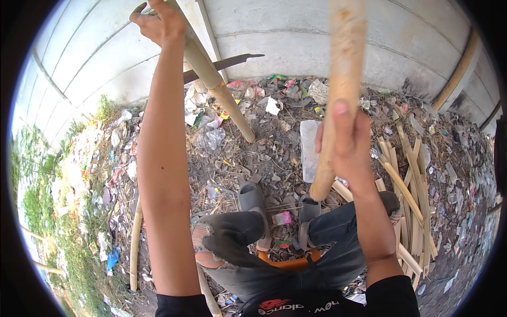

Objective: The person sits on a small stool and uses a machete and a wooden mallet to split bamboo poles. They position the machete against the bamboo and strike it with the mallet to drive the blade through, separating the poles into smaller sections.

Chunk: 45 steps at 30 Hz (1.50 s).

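Note:
A bamboo pole (203, 63) slants from the top of the view down to the littered ground. My left hand (165, 26) is high up beside it, closed round its upper part; some of the fingers are out of view. A dark long-bladed knife (237, 61) lies across the pole, its tip sticking out to the right. The knife's other end is hidden behind my left forearm. My right hand (348, 145) grips a thick wooden stick (346, 53) near its lower end. The stick stands nearly upright, blurred toward the top, apart from the pole.
A pale flat block (310, 145) lies ahead of my feet. Split bamboo strips (414, 195) are piled at right. An orange seat (288, 262) shows between my legs. Another pole (135, 248) lies left. A concrete panel wall (285, 47) closes off the far side.

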Tool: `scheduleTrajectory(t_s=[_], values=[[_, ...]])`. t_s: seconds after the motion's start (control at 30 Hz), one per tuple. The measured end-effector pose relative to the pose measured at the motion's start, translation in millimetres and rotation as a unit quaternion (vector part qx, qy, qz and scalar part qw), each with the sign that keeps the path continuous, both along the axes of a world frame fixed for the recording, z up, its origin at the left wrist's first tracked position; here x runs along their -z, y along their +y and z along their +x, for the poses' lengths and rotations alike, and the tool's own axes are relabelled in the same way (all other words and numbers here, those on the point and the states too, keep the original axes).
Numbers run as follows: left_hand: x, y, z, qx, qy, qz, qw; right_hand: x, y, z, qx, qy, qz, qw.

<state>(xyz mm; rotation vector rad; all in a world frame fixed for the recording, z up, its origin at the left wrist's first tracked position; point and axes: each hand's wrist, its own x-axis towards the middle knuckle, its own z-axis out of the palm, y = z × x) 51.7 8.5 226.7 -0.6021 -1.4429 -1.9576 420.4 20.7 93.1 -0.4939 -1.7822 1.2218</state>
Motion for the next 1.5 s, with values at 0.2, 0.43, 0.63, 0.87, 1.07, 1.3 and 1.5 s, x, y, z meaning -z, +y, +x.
scheduleTrajectory(t_s=[0.2, 0.43, 0.63, 0.87, 1.07, 1.3, 1.5], values=[[-3, -6, 11, -0.028, 0.001, -0.032, 0.999, 104, -18, 38, -0.117, -0.215, -0.418, 0.875], [2, -33, -29, 0.303, 0.025, -0.113, 0.946, 49, 0, 46, -0.015, 0.007, -0.262, 0.965], [2, -26, -27, 0.586, 0.085, -0.123, 0.796, 37, -7, 72, 0.017, 0.152, -0.225, 0.962], [14, 27, 73, 0.068, 0.087, -0.012, 0.994, 32, -1, 86, 0.059, 0.110, -0.105, 0.987], [7, 29, 28, 0.384, 0.128, -0.076, 0.911, -65, 10, 64, 0.117, 0.201, 0.005, 0.973], [22, 30, 37, 0.263, 0.111, -0.005, 0.958, 58, 2, 37, 0.106, -0.044, 0.132, 0.985], [26, 23, 18, 0.218, 0.115, -0.004, 0.969, 140, -15, 65, -0.138, -0.215, -0.296, 0.920]])
